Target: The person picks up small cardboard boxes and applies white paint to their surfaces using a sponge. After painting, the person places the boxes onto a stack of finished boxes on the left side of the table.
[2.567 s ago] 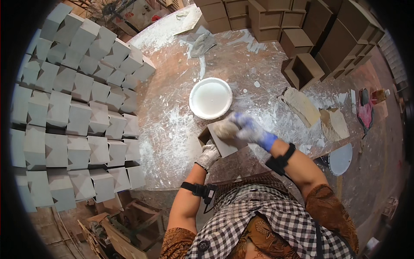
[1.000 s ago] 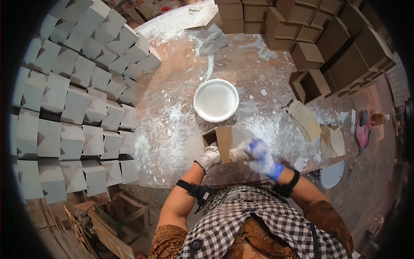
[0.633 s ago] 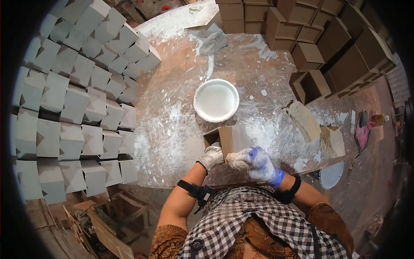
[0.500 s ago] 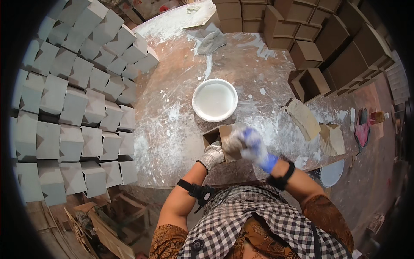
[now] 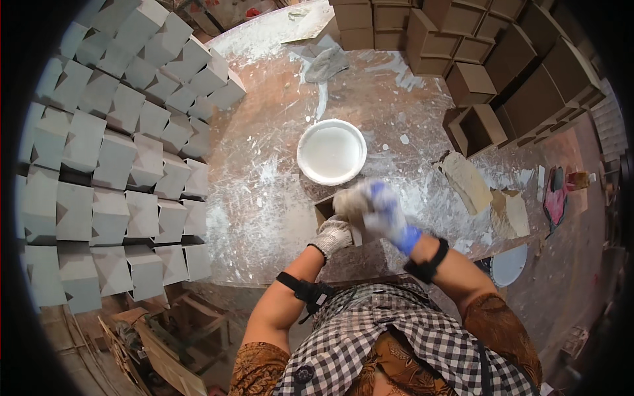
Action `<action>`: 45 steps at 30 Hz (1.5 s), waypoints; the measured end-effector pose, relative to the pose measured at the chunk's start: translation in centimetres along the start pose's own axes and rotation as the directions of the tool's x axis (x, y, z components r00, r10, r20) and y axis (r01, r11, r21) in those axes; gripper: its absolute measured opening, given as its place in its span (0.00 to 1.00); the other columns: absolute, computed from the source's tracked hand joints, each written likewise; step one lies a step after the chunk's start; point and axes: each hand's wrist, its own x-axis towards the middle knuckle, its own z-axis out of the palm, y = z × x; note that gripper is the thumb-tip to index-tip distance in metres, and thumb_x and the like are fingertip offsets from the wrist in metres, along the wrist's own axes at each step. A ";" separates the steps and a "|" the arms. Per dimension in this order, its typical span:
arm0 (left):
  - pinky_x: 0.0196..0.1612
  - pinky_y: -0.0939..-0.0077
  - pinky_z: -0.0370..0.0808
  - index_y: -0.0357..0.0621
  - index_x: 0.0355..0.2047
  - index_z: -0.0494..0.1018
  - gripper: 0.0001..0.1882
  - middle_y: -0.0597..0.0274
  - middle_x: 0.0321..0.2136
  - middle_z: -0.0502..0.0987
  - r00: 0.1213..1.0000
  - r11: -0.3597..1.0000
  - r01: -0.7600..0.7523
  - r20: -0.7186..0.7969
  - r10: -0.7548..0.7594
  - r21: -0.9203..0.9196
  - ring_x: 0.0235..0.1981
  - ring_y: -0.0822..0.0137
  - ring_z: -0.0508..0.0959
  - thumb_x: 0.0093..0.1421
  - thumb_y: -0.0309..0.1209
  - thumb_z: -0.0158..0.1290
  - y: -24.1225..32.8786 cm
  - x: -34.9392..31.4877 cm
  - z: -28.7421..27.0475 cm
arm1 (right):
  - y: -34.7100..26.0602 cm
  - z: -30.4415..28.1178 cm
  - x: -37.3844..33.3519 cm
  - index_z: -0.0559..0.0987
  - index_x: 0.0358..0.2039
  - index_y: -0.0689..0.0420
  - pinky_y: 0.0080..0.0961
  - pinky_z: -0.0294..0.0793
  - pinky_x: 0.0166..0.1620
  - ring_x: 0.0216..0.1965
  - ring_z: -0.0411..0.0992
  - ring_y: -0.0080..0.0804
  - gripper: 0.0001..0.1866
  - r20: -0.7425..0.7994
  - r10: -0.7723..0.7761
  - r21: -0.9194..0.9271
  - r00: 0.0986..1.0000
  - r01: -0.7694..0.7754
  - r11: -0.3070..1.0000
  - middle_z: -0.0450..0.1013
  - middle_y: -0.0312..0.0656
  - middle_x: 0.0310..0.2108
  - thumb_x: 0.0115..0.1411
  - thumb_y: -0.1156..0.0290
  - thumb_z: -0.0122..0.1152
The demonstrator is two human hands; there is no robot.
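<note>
While the left hand (image 5: 335, 235) has its grip closed on the near part of the small box (image 5: 324, 208), fingertips hidden, the right hand (image 5: 387, 212) looks clamped on a pale wad (image 5: 349, 200) over that same box, too blurry to say if they touch. Box sits just in from the tabletop (image 5: 264, 148)'s near edge, roughly midway between its near corners; the white bowl (image 5: 330, 180) of white liquid (image 5: 331, 150) is just beyond, toward the far edge. Looks like a wiping pass to me. For a tidy one, I'd brace the box firmly so it can't skid, run long even strokes right out to its corners, and go light by the open end, where stuff could slop inside. Watch those left fingers too, they're right beside the wad.
</note>
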 end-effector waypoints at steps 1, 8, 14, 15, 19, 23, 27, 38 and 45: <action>0.62 0.63 0.59 0.46 0.56 0.67 0.25 0.51 0.55 0.68 1.000 1.000 0.024 -0.019 -0.024 0.008 0.56 0.61 0.68 0.62 0.43 0.41 0.4 -0.1 -0.3 | 0.0 -0.6 1.3 0.72 0.22 0.56 0.30 0.69 0.36 0.26 0.65 0.33 0.06 0.010 -0.269 -0.770 0.963 0.179 0.612 0.64 0.39 0.20 0.39 0.78 0.56; 0.53 0.63 0.67 0.44 0.49 0.71 0.23 0.49 0.47 0.73 0.997 0.965 -0.074 -0.026 0.070 -0.252 0.50 0.58 0.72 0.61 0.46 0.45 -1.1 -0.1 0.1 | 1.0 0.6 -5.3 0.75 0.31 0.53 0.33 0.70 0.44 0.35 0.72 0.36 0.14 0.203 0.025 0.076 0.979 -0.041 0.996 0.71 0.41 0.30 0.41 0.81 0.57; 0.50 0.64 0.71 0.50 0.47 0.74 0.20 0.58 0.48 0.74 0.980 0.998 -0.057 0.189 0.062 -0.036 0.50 0.60 0.74 0.60 0.44 0.45 0.4 0.3 -1.8 | 2.4 -0.3 -0.8 0.65 0.19 0.56 0.32 0.67 0.33 0.25 0.63 0.34 0.06 0.146 0.092 0.262 0.985 -0.128 0.956 0.61 0.38 0.19 0.40 0.79 0.52; 0.54 0.65 0.69 0.53 0.50 0.73 0.20 0.59 0.52 0.72 0.979 0.948 -0.095 0.202 0.034 0.305 0.53 0.59 0.71 0.62 0.42 0.42 0.9 0.0 -1.9 | 1.6 -0.7 0.8 0.65 0.19 0.58 0.33 0.68 0.32 0.25 0.63 0.35 0.06 0.077 -0.033 -0.375 0.996 0.060 0.925 0.61 0.38 0.19 0.41 0.79 0.52; 0.55 0.66 0.69 0.51 0.50 0.73 0.20 0.58 0.53 0.72 0.998 0.990 -0.045 0.039 0.040 0.135 0.54 0.59 0.71 0.62 0.42 0.41 0.6 0.1 -1.2 | -2.5 1.0 4.6 0.76 0.28 0.57 0.33 0.73 0.36 0.31 0.71 0.44 0.14 0.206 -0.119 -0.957 0.971 0.226 0.183 0.68 0.45 0.25 0.35 0.77 0.59; 0.52 0.63 0.71 0.48 0.52 0.71 0.23 0.54 0.50 0.73 0.998 0.939 0.051 0.057 -0.034 -0.339 0.51 0.56 0.73 0.61 0.46 0.44 -1.0 1.1 0.5 | -5.7 3.1 0.8 0.76 0.31 0.54 0.31 0.73 0.38 0.34 0.70 0.40 0.19 0.319 0.070 -0.920 0.945 0.291 0.263 0.68 0.41 0.28 0.31 0.74 0.61; 0.44 0.60 0.76 0.48 0.43 0.77 0.17 0.52 0.44 0.77 0.995 0.999 -0.007 0.098 0.003 0.041 0.47 0.59 0.77 0.57 0.40 0.48 -1.2 0.8 0.9 | -6.5 3.7 -4.7 0.77 0.33 0.50 0.29 0.74 0.39 0.33 0.70 0.34 0.20 0.389 0.399 -0.918 0.830 0.387 0.089 0.69 0.36 0.30 0.34 0.74 0.62; 0.46 0.53 0.74 0.51 0.53 0.70 0.24 0.53 0.46 0.75 0.999 0.997 -0.038 0.031 0.041 -0.072 0.50 0.54 0.74 0.58 0.44 0.49 -0.8 -1.0 -1.2 | -2.0 -3.4 2.5 0.77 0.36 0.57 0.26 0.73 0.41 0.38 0.72 0.34 0.07 0.138 -0.238 -0.847 0.962 0.239 0.476 0.74 0.44 0.36 0.56 0.75 0.59; 0.45 0.53 0.75 0.52 0.54 0.68 0.26 0.52 0.49 0.73 0.999 0.998 -0.013 0.051 0.016 -0.067 0.49 0.53 0.75 0.58 0.47 0.48 -0.5 -1.3 -1.7 | 0.5 -3.1 -5.9 0.75 0.28 0.60 0.29 0.71 0.41 0.33 0.70 0.34 0.04 0.313 0.071 0.282 0.947 -0.164 0.945 0.72 0.44 0.28 0.54 0.77 0.52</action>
